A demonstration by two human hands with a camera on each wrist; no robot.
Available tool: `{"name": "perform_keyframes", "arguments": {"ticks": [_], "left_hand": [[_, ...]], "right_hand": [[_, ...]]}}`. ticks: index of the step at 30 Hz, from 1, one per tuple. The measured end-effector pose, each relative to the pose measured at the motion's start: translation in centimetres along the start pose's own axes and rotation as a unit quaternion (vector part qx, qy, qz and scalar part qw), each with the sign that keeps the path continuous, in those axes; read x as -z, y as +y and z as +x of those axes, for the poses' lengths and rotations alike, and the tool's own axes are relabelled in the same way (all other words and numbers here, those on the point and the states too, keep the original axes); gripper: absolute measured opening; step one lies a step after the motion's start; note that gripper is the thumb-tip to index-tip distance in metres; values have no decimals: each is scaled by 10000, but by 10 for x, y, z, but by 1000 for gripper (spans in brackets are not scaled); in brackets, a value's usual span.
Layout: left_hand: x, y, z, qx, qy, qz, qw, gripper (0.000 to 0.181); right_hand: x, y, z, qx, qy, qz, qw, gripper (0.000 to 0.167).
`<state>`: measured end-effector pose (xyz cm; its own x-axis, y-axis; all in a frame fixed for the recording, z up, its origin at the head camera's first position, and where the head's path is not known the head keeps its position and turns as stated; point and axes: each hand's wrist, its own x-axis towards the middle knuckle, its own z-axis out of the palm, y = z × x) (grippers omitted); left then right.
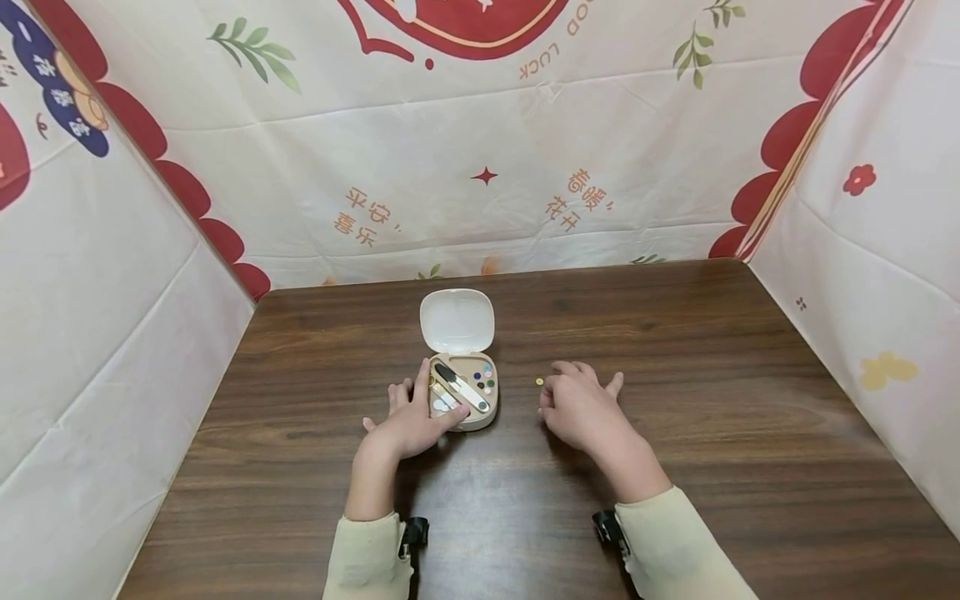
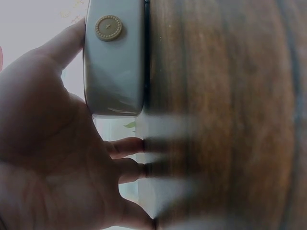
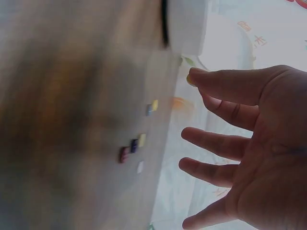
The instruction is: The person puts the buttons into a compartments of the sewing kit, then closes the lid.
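a tiny yellow bit (image 3: 190,80) is pinched by the right hand (image 1: 585,410), thumb and finger together, above the streaky brown bench (image 1: 300,358). the left hand (image 1: 407,427), fingers spread, touches a smooth, rounded case (image 1: 482,421) that sits open there.

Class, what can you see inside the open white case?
In the white case, a black-and-white tool lies diagonally, with small coloured discs to its right and whitish pieces to its left. The left hand covers some of the near part; anything beneath is hidden.
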<state>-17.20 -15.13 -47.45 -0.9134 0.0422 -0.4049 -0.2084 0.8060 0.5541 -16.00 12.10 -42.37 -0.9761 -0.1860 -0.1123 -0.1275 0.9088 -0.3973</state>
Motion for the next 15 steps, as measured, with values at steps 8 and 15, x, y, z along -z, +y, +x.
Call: {"name": "perform_keyframes", "arguments": {"ticks": [8,15], "left_hand": [[2,2,-3,20,-84,24,10000,118],[3,3,-3,-5,-31,15,10000,118]], "right_hand": [[10,-15,17,186,-15,158,9997,22],[10,-26,29,267,-49,157,9995,23]]}}
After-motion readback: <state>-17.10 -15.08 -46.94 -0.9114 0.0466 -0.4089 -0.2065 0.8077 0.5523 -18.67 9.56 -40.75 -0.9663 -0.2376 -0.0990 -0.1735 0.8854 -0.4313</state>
